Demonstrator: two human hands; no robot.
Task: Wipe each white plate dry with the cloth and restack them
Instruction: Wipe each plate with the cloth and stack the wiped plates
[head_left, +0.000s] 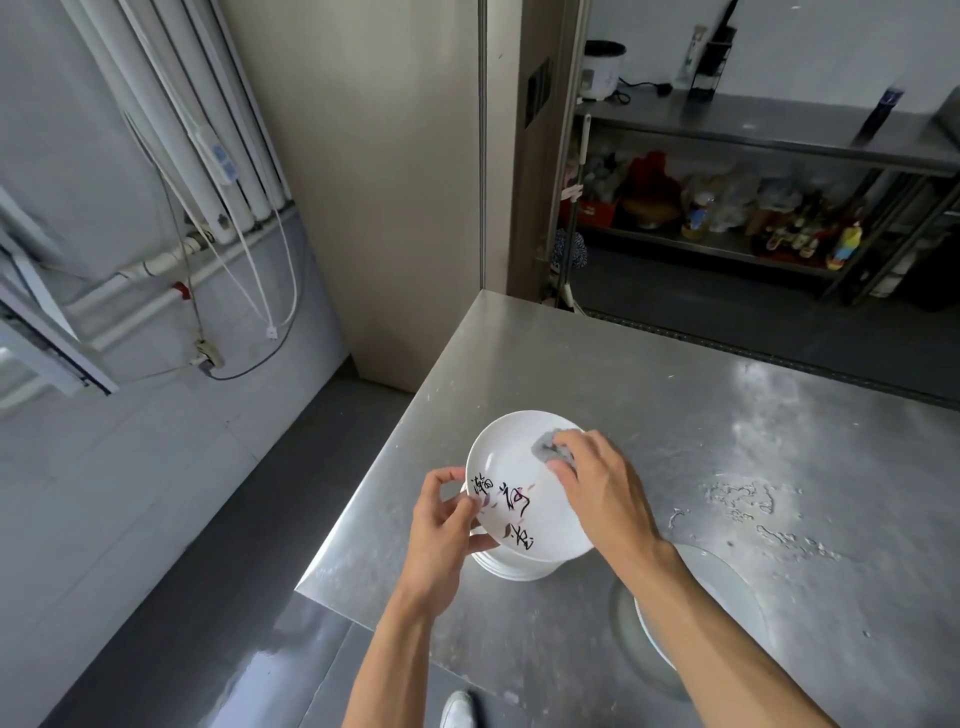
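The surface (675, 415) is brushed stainless steel, dull-shiny, streaked with scuffs and beaded with water drops (748, 506). The plate (511, 457) is glossy white glazed ceramic, smooth, with black brush lettering (511, 501) on its face; the stack (514, 569) beneath it has the same glaze. The cloth (548, 447) is grey, soft and matt. The floor (218, 545) is dark and smooth with a faint sheen. The shelf (769, 127) behind is steel too. The pipes (171, 104) look like white plastic.

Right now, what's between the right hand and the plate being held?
The grey cloth, pressed under the right hand onto the plate, as the head view shows.
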